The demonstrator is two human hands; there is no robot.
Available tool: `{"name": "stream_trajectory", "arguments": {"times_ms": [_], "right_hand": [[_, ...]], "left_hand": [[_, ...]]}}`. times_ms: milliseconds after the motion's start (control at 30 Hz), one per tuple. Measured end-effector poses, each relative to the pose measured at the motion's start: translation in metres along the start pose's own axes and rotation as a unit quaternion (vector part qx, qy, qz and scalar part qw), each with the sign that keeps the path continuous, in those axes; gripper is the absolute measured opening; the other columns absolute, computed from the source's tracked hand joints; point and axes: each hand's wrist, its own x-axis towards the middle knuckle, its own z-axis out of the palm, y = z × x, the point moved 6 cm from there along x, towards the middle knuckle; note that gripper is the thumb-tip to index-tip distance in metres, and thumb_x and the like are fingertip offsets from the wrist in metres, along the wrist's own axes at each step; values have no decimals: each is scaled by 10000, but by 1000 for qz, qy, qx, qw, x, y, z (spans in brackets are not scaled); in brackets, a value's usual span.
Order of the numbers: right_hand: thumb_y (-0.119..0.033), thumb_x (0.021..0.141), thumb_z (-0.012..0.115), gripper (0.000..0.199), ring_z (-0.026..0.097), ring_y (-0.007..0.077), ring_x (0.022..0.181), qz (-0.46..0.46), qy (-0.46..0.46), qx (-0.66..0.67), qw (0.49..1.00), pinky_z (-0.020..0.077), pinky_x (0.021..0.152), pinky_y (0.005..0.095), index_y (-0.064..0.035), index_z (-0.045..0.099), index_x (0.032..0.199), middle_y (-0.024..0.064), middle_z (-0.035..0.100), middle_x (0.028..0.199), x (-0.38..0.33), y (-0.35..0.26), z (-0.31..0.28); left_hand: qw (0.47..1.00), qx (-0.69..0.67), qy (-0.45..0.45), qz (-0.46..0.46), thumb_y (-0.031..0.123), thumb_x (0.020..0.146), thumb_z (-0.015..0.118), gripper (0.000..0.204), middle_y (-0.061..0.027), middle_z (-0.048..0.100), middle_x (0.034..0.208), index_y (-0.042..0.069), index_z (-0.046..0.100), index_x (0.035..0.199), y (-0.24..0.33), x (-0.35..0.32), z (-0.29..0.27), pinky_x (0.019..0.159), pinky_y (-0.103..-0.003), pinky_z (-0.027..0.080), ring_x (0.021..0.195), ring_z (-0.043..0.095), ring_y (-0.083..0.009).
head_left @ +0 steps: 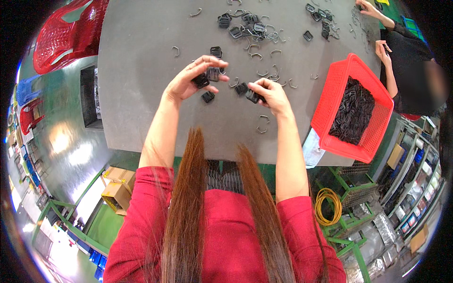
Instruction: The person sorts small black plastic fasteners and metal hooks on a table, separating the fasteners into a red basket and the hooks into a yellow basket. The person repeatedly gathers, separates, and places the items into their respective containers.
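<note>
Over the grey table [141, 94], my left hand [185, 81] curls around a few black plastic buckles [201, 80], its fingers partly spread. My right hand [274, 95] pinches another black buckle [252, 96] between thumb and fingers. Just left of that one, a black buckle [241, 88] is close to my right fingertips. Loose buckles lie by my left hand, one beyond it [216, 51] and one below it [208, 97]. Bent metal wire clips [263, 129] are scattered around my right hand. Whether any clip is in my hands is too small to tell.
A red plastic basket [325, 101] full of black buckles [351, 111] stands at the table's right edge. More buckles and clips form a pile [255, 27] at the far side. Another person's hands [383, 53] work at the far right. A red chair [71, 35] stands left.
</note>
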Motion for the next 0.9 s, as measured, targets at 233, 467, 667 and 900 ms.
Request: {"name": "stream_trajectory", "arguments": {"times_ms": [233, 467, 667, 900], "right_hand": [[-284, 701, 765, 465, 640, 309, 925, 32, 195, -456, 868, 499, 782, 411, -56, 538, 1037, 135, 669, 931, -6, -19, 54], [-269, 670, 781, 337, 649, 203, 681, 67, 125, -156, 977, 503, 625, 336, -30, 651, 870, 108, 665, 791, -11, 34, 29], [-198, 728, 759, 317, 552, 105, 555, -86, 363, -38, 927, 464, 424, 242, 13, 610, 912, 46, 598, 720, -136, -27, -101], [-306, 745, 719, 426, 570, 302, 950, -120, 619, -430, 646, 450, 841, 405, -48, 579, 1055, 166, 597, 984, -208, -67, -225]], "left_hand": [[911, 301, 283, -22, 277, 844, 662, 222, 32, 506, 613, 70, 584, 857, -33, -25, -56, 471, -235, 367, 554, 454, -67], [709, 650, 258, -91, 295, 751, 726, 314, -79, 627, 742, 64, 592, 916, -68, -33, -21, 666, -358, 481, 717, 624, -238], [845, 531, 48, 46, 358, 751, 702, 348, -96, 637, 783, 57, 632, 911, -84, 47, 150, 648, -325, 473, 716, 597, -175], [841, 489, 18, 231, 256, 720, 710, 530, -211, 538, 1145, 14, 508, 1146, -74, 95, 285, 973, -422, 380, 1113, 490, -358]]}}
